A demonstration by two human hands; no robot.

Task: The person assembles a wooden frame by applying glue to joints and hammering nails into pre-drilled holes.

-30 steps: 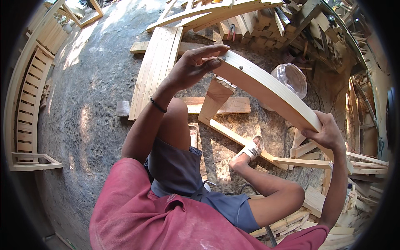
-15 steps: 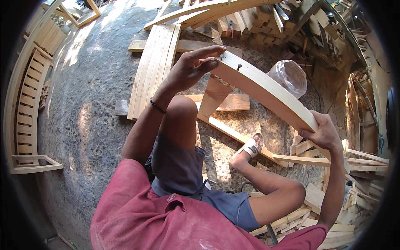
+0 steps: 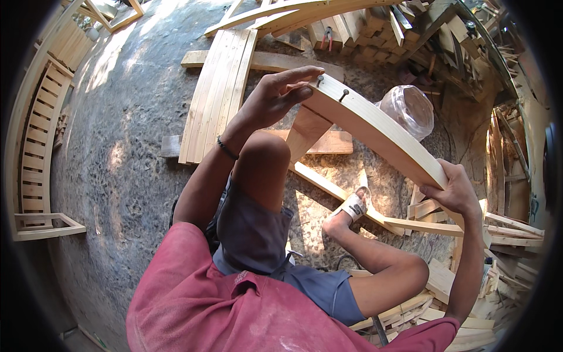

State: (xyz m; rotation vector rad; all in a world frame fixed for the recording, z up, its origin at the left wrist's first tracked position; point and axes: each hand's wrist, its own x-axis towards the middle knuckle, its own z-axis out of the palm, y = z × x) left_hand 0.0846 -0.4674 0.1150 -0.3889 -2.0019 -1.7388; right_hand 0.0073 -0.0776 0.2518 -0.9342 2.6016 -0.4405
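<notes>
My left hand (image 3: pixel 280 97) is closed round the left end of a pale wooden board (image 3: pixel 381 132), fingers on top and thumb at the near side. At the other end my right hand (image 3: pixel 456 189) grips the same board. A dark nail (image 3: pixel 344 95) stands partly driven into the board's upper edge, with a second nail (image 3: pixel 319 81) close to my left fingertips. Below the left end a shorter wooden piece (image 3: pixel 307 130) slopes down, meeting the board. A lower wooden rail (image 3: pixel 322 183) lies on the ground, near my sandalled foot (image 3: pixel 354 206).
Joined planks (image 3: pixel 220 97) rest across a beam (image 3: pixel 275 61) ahead. A clear plastic-wrapped tub (image 3: pixel 410 110) stands beyond the board. Red-handled pliers (image 3: pixel 327 39) lie by stacked timber (image 3: pixel 369 44). Offcuts (image 3: pixel 440 278) are heaped at right; a slatted frame (image 3: pixel 38 152) stands far left.
My left hand and the board's left end have shifted slightly right and down. My left knee has moved a little to the right. Both hands keep their hold.
</notes>
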